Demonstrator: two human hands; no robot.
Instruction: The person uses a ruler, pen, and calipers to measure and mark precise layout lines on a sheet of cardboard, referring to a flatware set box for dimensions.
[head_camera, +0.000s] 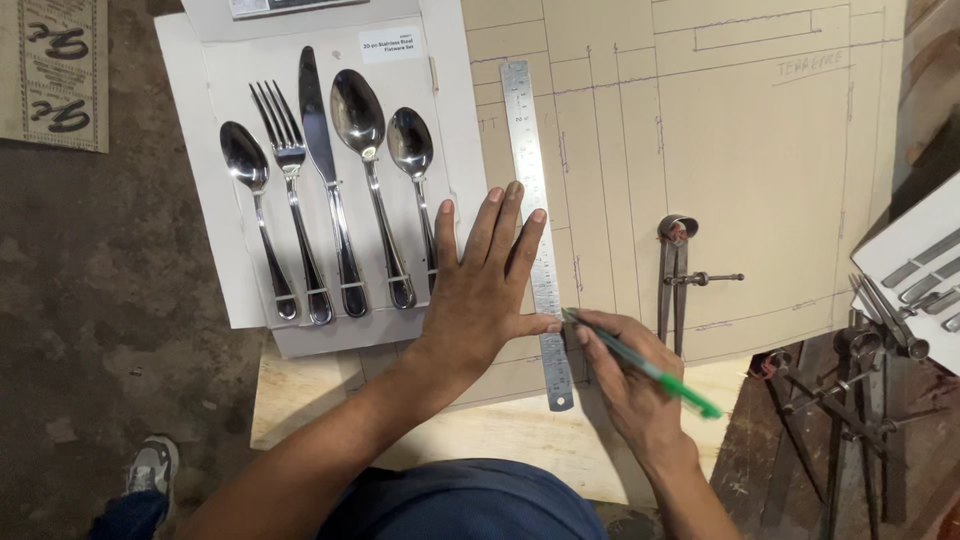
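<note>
My left hand (485, 285) lies flat with fingers spread, pressing on a steel ruler (530, 160) that runs lengthwise over a tan cardboard sheet (760, 150) marked with drawn lines. My right hand (625, 385) grips a green-tipped pen (650, 370), its point touching the sheet at the ruler's right edge, beside my left thumb. The ruler's lower end reaches onto a pale wooden board (480, 430).
A white card (190, 150) holding two spoons, a fork, a knife and a larger spoon lies left of the ruler. A metal divider (675, 280) rests on the sheet at right. More metal compasses (860, 380) and another cutlery card (920, 270) sit far right. My shoe (150, 468) shows below left.
</note>
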